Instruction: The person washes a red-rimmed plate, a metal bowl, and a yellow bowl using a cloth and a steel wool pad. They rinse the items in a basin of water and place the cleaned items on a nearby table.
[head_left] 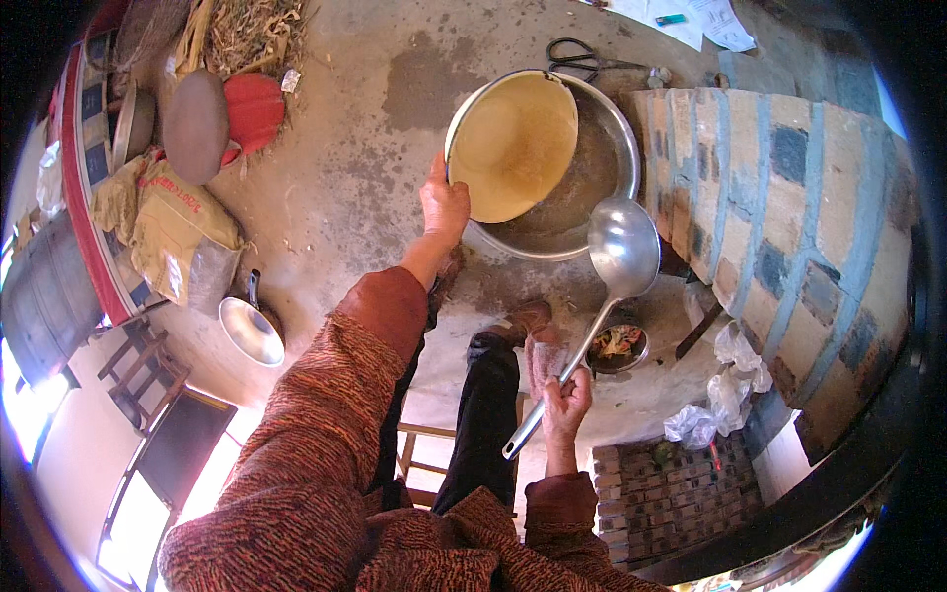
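Observation:
My left hand [446, 205] grips the near-left rim of a pale yellow enamel basin [515, 148]. That basin is tilted and overlaps the left part of a large round metal basin [634, 158], whose inside looks wet and grey. Whether the yellow basin touches the metal one I cannot tell. In my right hand [566, 403] is the long handle of a metal ladle [625, 247], the fingers wrapped round it below its middle. The ladle's bowl hangs at the metal basin's near-right rim, partly covering it.
Brick stonework [769, 197] rises close on the right. Black-handled scissors [574, 59] lie beyond the basins. Near my right hand stand a bowl of scraps [619, 345] and plastic bags [725, 395]. A white pan [252, 331], a yellow sack [182, 227] and a red stool-like seat [254, 111] are left.

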`<state>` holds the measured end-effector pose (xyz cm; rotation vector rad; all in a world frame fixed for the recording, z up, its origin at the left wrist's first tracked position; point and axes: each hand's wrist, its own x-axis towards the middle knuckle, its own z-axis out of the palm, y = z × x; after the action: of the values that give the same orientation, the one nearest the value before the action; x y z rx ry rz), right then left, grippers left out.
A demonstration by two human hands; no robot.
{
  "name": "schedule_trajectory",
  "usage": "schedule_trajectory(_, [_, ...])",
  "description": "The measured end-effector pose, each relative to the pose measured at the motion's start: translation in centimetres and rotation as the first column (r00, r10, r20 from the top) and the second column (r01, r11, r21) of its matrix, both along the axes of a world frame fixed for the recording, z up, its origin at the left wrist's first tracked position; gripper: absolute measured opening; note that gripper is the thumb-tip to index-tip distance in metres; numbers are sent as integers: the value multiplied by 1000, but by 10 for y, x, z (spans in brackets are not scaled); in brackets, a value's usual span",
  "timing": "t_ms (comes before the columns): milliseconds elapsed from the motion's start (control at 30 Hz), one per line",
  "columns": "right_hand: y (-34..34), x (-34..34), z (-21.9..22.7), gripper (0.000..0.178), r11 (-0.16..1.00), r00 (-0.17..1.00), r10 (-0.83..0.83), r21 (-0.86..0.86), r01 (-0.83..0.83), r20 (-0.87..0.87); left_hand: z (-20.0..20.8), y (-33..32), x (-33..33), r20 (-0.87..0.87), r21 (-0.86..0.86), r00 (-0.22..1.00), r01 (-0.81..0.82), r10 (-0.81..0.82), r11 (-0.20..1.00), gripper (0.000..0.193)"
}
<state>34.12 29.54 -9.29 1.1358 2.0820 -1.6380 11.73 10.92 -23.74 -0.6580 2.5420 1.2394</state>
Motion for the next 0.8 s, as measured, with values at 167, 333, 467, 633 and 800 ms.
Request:
schedule_trajectory(167, [-4, 1, -2, 13, 999, 1000, -17, -29, 16, -1, 5, 10, -6, -141, -185, 979, 117, -145, 976, 56])
schedule_trajectory(333, [-5, 6, -5, 12, 1000, 1000, -13, 1, 13, -25, 10, 19, -7, -22, -255, 980, 185, -197, 949, 57])
schedule_trajectory(467, [-5, 15, -8, 14, 999, 1000, 5, -34, -5, 1, -13, 23, 3, -40, -308, 988, 129, -148, 943, 52])
schedule_trajectory(633, [-4, 24, -5, 16, 1000, 1000, -19, -23, 19, -5, -22, 22, 0, 385, 63, 916, -150, 115, 987, 41])
schedule_trajectory(800, [-6, 29, 2, 15, 995, 998, -48, -81, 51, 37, -56, 12, 22, 606, 391, 770, -506, 199, 768, 30])
